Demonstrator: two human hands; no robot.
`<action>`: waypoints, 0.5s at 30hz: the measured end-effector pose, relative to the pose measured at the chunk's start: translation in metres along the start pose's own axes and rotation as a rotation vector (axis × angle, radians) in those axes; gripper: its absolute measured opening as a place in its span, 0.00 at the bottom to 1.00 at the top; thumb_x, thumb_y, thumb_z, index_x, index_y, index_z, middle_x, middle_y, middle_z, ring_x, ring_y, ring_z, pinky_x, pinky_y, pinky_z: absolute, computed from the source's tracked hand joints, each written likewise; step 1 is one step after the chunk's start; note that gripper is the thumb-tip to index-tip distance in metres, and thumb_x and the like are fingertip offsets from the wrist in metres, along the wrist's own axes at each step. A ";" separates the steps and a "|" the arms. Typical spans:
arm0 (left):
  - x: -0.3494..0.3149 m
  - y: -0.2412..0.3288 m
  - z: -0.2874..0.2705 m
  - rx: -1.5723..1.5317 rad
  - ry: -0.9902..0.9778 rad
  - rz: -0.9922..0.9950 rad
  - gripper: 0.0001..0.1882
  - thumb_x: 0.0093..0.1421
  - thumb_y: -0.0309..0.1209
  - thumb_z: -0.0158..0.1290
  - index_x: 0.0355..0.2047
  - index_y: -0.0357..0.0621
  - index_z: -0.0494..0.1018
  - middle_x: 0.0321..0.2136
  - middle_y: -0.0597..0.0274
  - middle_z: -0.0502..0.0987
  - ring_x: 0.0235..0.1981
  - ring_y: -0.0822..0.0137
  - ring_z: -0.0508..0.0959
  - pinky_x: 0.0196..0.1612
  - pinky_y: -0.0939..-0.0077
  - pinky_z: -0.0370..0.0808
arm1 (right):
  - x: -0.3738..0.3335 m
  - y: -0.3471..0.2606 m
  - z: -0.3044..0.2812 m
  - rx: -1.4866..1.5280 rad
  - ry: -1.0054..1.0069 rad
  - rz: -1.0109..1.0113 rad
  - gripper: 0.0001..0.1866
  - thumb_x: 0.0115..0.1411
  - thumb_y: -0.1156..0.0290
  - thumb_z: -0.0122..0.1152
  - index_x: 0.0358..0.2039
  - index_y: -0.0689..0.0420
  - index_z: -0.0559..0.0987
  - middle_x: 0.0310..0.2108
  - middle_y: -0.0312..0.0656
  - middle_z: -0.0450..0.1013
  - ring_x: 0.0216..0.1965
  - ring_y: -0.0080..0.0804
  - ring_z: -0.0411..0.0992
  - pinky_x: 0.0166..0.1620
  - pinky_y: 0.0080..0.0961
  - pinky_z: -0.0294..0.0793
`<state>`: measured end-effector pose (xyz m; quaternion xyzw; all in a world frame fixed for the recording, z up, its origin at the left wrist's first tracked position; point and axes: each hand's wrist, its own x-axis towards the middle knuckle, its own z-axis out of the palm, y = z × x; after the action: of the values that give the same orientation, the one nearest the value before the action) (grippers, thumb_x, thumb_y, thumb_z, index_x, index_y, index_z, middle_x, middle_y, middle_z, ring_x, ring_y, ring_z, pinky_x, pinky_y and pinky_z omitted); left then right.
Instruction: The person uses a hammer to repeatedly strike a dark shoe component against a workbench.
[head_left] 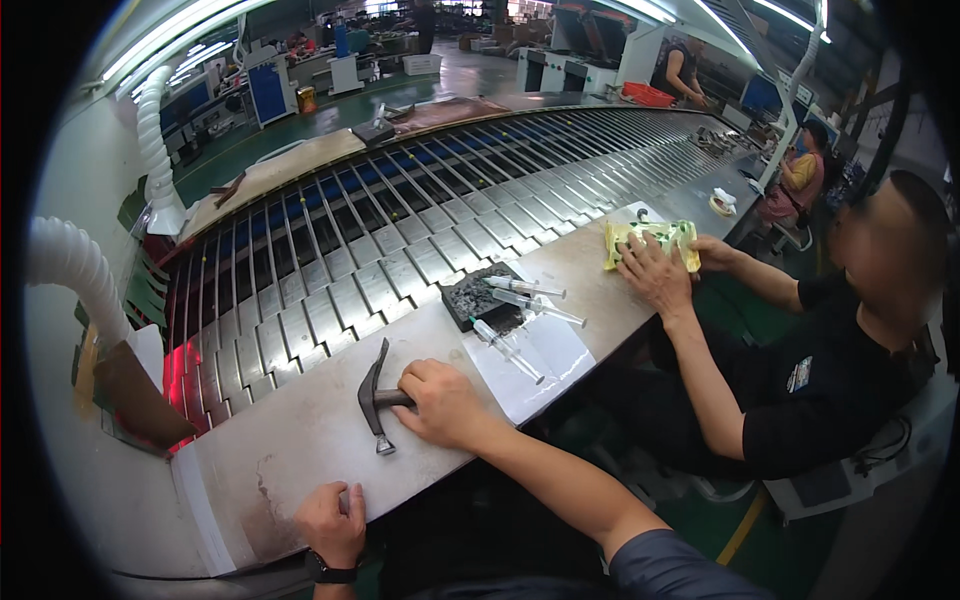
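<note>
A claw hammer (370, 392) lies on the pale workbench with its dark metal head toward the left. My right hand (440, 402) is wrapped round its short visible handle, whose far end is hidden under my fingers. Nearer to me, at the bench's front edge, rests my left hand (335, 522), its fingers curled in and its thumb raised, with nothing seen in it. To the right of the hammer are several syringes (508, 350), some propped on a black block (480, 292) and others on a white paper sheet (530, 385).
Behind the bench (300, 430) runs a wide slatted metal bed (330, 270). At my right sits a co-worker (800, 400) in a black shirt, both hands on a yellow packet (622, 238). A roll of tape (722, 203) lies farther along. White ducts (155, 140) hang at left.
</note>
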<state>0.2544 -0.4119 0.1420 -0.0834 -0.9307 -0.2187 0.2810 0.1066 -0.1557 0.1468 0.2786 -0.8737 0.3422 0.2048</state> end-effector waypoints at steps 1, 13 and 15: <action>0.001 0.001 -0.001 -0.015 -0.005 -0.006 0.07 0.63 0.29 0.69 0.33 0.42 0.80 0.20 0.56 0.73 0.18 0.56 0.73 0.25 0.58 0.67 | 0.001 -0.002 -0.002 -0.001 -0.010 0.012 0.15 0.60 0.62 0.77 0.36 0.59 0.82 0.41 0.48 0.77 0.47 0.51 0.78 0.51 0.46 0.79; -0.005 -0.004 -0.003 0.023 -0.015 -0.048 0.08 0.61 0.28 0.70 0.33 0.42 0.80 0.21 0.56 0.74 0.19 0.53 0.74 0.26 0.55 0.68 | 0.002 -0.005 0.001 0.020 0.029 0.000 0.16 0.57 0.63 0.78 0.37 0.59 0.82 0.43 0.48 0.77 0.48 0.51 0.78 0.52 0.46 0.79; -0.005 -0.003 -0.007 0.038 -0.015 -0.015 0.08 0.61 0.28 0.70 0.34 0.42 0.81 0.21 0.56 0.74 0.19 0.53 0.74 0.26 0.55 0.68 | -0.001 -0.008 0.001 0.027 0.002 0.019 0.16 0.57 0.63 0.78 0.37 0.59 0.82 0.43 0.48 0.77 0.48 0.51 0.78 0.52 0.46 0.79</action>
<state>0.2612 -0.4180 0.1429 -0.0725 -0.9374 -0.2023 0.2740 0.1119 -0.1609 0.1490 0.2728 -0.8714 0.3562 0.1984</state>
